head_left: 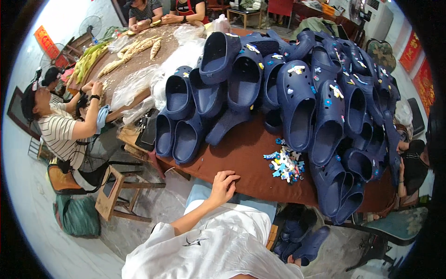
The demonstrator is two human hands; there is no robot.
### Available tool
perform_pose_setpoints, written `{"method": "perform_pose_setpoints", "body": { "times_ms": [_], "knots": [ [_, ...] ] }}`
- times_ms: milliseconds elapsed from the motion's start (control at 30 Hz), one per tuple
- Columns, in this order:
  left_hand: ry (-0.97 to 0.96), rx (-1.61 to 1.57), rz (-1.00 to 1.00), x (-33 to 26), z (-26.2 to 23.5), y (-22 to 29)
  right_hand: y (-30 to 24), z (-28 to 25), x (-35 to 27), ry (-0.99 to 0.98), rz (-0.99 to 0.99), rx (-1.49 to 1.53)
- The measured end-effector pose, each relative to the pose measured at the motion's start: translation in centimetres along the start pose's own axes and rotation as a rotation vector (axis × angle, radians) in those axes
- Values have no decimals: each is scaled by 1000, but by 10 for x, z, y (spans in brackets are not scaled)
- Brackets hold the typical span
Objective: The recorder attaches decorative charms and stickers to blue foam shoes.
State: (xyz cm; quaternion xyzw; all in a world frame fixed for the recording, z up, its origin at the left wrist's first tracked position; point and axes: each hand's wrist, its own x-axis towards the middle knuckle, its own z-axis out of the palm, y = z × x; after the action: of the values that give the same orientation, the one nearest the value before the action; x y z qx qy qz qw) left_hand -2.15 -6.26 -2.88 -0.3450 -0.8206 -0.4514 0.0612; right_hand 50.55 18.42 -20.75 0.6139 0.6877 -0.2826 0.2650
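My left hand [225, 187] rests at the near edge of the brown-covered table [227, 162], fingers loosely apart and holding nothing. Down at the lower right, beside my body, my right hand [293, 261] grips the edge of a navy clog [315, 244]; most of that hand is hidden. More navy clogs [292, 229] lie below the table in a dark container or bag whose shape I cannot make out. On the table, right of my left hand, sits a small heap of colourful shoe charms [286, 163] in white, blue and yellow. A big pile of navy clogs [297, 104] rises behind it, many with charms attached.
At the left, a person in a striped shirt [62, 125] works at another table with corn cobs [134, 49] and plastic sheets [134, 83]. Two more people sit at its far side. A wooden stool [111, 193] and an office chair [395, 225] stand on the floor.
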Motion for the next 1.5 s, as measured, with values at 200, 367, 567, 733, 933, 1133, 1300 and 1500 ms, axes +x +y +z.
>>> {"method": "perform_pose_setpoints", "body": {
  "times_ms": [200, 367, 567, 733, 933, 1133, 1300, 1500],
  "knots": [
    [-5, -25, 12, 4, 4, 4, -20, -39, -31, -458, -161, 535],
    [-15, -98, -63, 3, -5, 15, -119, -126, -58, -834, -346, 973],
    [64, -368, -174, 7, -17, 27, -196, -145, -89, -651, -392, 1034],
    [47, -561, -283, 0, -24, 19, -292, -126, -140, -586, -449, 1074],
    [25, -961, -350, -6, -38, 19, -357, -85, -195, -694, -456, 1222],
    [-81, -947, -373, -10, -27, 24, -369, -39, -212, -681, -280, 1356],
    [-184, -638, -357, -3, -18, 22, -379, -10, -203, -871, -414, 1450],
    [-64, -391, -265, 15, -12, 3, -407, -11, -215, -823, -565, 1181]
  ]
}}
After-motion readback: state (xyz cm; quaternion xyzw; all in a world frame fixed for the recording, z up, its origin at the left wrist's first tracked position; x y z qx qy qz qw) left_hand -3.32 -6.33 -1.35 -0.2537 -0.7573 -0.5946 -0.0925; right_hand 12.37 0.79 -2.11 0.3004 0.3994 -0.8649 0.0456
